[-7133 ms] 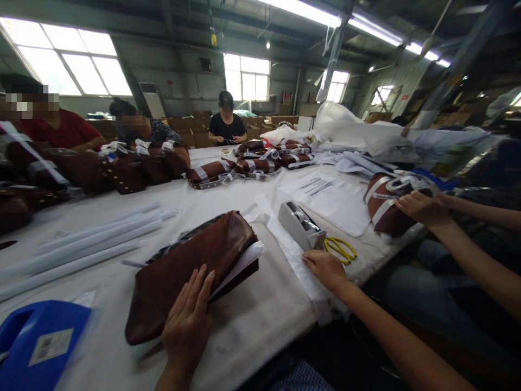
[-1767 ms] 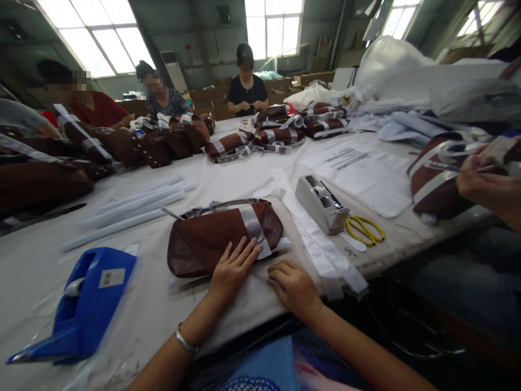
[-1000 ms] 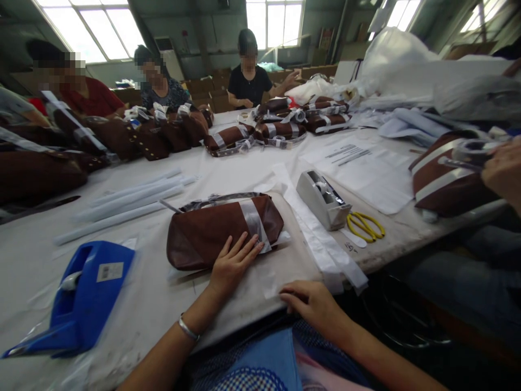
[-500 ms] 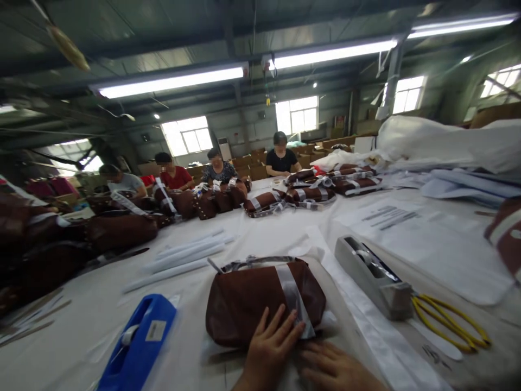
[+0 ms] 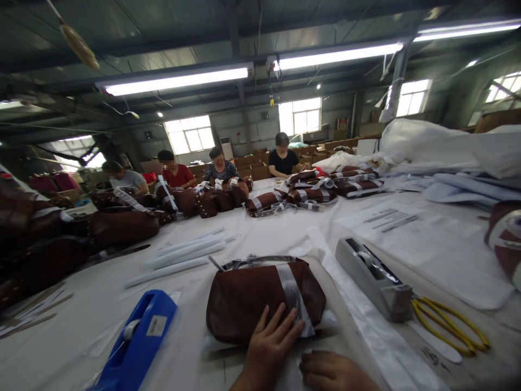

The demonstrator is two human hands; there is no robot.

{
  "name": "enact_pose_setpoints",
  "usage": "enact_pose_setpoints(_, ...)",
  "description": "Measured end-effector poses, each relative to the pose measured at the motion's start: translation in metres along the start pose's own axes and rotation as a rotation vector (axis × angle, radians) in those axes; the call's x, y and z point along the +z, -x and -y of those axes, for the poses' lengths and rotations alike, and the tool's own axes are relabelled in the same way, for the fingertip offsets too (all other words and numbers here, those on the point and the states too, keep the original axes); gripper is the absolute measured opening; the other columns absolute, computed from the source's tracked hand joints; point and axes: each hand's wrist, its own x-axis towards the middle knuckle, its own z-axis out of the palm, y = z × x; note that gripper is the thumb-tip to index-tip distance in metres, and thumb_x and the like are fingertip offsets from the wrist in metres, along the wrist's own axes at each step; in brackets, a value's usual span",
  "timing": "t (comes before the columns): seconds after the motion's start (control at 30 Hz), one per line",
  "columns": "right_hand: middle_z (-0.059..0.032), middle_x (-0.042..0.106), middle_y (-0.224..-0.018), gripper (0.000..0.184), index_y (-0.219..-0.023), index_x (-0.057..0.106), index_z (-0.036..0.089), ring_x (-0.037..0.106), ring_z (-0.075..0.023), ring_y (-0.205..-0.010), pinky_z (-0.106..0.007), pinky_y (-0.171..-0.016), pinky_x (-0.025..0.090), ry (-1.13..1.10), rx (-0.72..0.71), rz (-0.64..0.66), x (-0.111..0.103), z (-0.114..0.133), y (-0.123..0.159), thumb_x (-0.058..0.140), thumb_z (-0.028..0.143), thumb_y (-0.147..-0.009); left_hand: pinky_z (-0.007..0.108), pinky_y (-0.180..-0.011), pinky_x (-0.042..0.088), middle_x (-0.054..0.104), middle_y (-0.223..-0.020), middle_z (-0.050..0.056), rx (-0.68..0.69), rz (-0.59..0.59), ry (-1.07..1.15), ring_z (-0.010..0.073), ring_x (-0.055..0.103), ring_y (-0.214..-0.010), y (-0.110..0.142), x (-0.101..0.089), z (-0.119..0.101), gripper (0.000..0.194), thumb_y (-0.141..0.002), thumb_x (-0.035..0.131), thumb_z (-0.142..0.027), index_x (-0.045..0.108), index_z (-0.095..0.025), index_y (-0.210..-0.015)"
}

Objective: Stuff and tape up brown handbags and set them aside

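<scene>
A brown handbag (image 5: 240, 301) lies on the table in front of me, its handle (image 5: 260, 262) wrapped in clear film. Around its right part runs a pale translucent strip (image 5: 290, 285). My left hand (image 5: 272, 342) rests on the bag's lower front, fingers spread, their tips touching the strip's lower end. Just to the right, below the bag, my right hand (image 5: 334, 372) is low over the table with fingers curled together; whatever they may hold is hidden. A blue tape dispenser (image 5: 142, 336) stands left of the bag, a grey tape dispenser (image 5: 372, 279) to its right.
Yellow-handled scissors (image 5: 451, 326) lie beside the grey dispenser. Rolled white sheets (image 5: 183, 255) are behind the bag on the left. More brown bags (image 5: 122, 231) are heaped at left and across the back. Several people sit along the far side, one in black (image 5: 283, 160).
My right hand has drawn slightly down, and its blurred fingers have curled together. My left hand stays on the bag. The view has shifted slightly.
</scene>
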Motion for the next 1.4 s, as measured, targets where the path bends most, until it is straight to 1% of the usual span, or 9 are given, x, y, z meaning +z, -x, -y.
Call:
enact_pose_setpoints(0.1, -0.0047, 0.076, -0.093, 0.024, -0.1, 0.069, 0.022, 0.072, -0.0179, -0.084, -0.027, -0.079, 0.058, 0.007, 0.103, -0.074, 0.001, 0.008, -0.007, 0.046, 0.017, -0.1, 0.045, -0.122, 0.026, 0.045, -0.153, -0.003, -0.003, 0.024, 0.029, 0.0201, 0.046, -0.139, 0.001, 0.0, -0.001, 0.04, -0.103, 0.042, -0.025, 0.052, -0.032, -0.141)
enact_pose_setpoints(0.23, -0.0054, 0.075, -0.088, 0.022, -0.093, 0.069, 0.021, 0.07, -0.0204, -0.082, -0.031, -0.077, 0.057, -0.016, 0.21, -0.11, -0.01, 0.015, -0.018, 0.051, 0.009, -0.092, 0.045, -0.12, 0.031, 0.049, -0.15, -0.001, -0.055, 0.099, 0.11, 0.0206, 0.045, -0.14, 0.004, 0.0, -0.004, 0.044, -0.102, 0.042, -0.022, 0.047, -0.031, -0.145)
enact_pose_setpoints(0.43, -0.005, 0.075, -0.089, 0.021, -0.094, 0.069, 0.019, 0.07, -0.0173, -0.083, -0.03, -0.078, 0.056, 0.003, 0.191, -0.166, -0.025, 0.015, -0.02, 0.05, 0.009, -0.095, 0.048, -0.117, 0.036, 0.05, -0.149, 0.0, -0.093, 0.175, 0.209, 0.0222, 0.042, -0.142, 0.006, -0.002, -0.006, 0.047, -0.102, 0.039, -0.019, 0.043, -0.029, -0.147)
enact_pose_setpoints(0.67, -0.003, 0.076, -0.087, 0.018, -0.091, 0.069, 0.018, 0.07, -0.0148, -0.075, -0.028, -0.07, 0.057, 0.026, 0.074, -0.114, -0.028, 0.017, -0.015, 0.053, 0.017, -0.099, 0.046, -0.119, 0.031, 0.051, -0.148, 0.003, -0.091, 0.149, 0.211, 0.0216, 0.043, -0.141, 0.003, -0.005, -0.004, 0.047, -0.102, 0.034, -0.015, 0.042, -0.024, -0.148)
enact_pose_setpoints(0.83, -0.0043, 0.077, -0.095, 0.016, -0.1, 0.068, 0.018, 0.072, -0.0152, -0.086, -0.03, -0.08, 0.058, 0.045, 0.016, -0.091, -0.039, 0.019, -0.014, 0.052, 0.017, -0.1, 0.047, -0.121, 0.029, 0.05, -0.15, 0.0, -0.102, 0.152, 0.22, 0.0213, 0.042, -0.141, 0.004, -0.004, -0.005, 0.047, -0.103, 0.034, -0.017, 0.042, -0.025, -0.148)
enact_pose_setpoints(1.0, -0.0066, 0.076, -0.108, 0.02, -0.113, 0.066, 0.018, 0.07, -0.0166, -0.103, -0.038, -0.096, 0.056, 0.145, -0.032, -0.17, -0.056, 0.006, -0.031, 0.053, 0.012, -0.098, 0.048, -0.12, 0.03, 0.05, -0.15, 0.001, -0.101, 0.165, 0.221, 0.0221, 0.043, -0.141, 0.005, -0.003, -0.007, 0.045, -0.103, 0.038, -0.021, 0.043, -0.026, -0.148)
enact_pose_setpoints(1.1, -0.0066, 0.075, -0.11, 0.021, -0.113, 0.065, 0.019, 0.069, -0.0168, -0.108, -0.04, -0.1, 0.054, 0.17, -0.013, -0.215, -0.059, -0.005, -0.046, 0.052, 0.011, -0.098, 0.049, -0.12, 0.03, 0.05, -0.15, 0.003, -0.091, 0.167, 0.229, 0.023, 0.042, -0.141, 0.004, -0.004, -0.007, 0.045, -0.102, 0.04, -0.021, 0.044, -0.024, -0.147)
enact_pose_setpoints(1.23, -0.0089, 0.074, -0.106, 0.018, -0.11, 0.065, 0.017, 0.07, -0.0191, -0.097, -0.035, -0.088, 0.057, 0.192, 0.106, -0.18, -0.053, -0.015, -0.058, 0.05, 0.015, -0.1, 0.05, -0.119, 0.034, 0.048, -0.151, 0.008, -0.106, 0.181, 0.256, 0.0234, 0.041, -0.143, 0.004, -0.005, -0.006, 0.048, -0.1, 0.044, -0.016, 0.043, -0.023, -0.147)
enact_pose_setpoints(1.4, -0.0074, 0.073, -0.096, 0.015, -0.103, 0.063, 0.017, 0.068, -0.019, -0.084, -0.034, -0.082, 0.056, 0.207, 0.164, -0.16, -0.045, -0.02, -0.058, 0.048, 0.015, -0.099, 0.049, -0.12, 0.033, 0.062, -0.137, 0.008, -0.091, 0.087, 0.307, 0.0217, 0.049, -0.137, 0.01, -0.002, -0.004, 0.041, -0.098, 0.048, -0.011, 0.054, -0.019, -0.138)
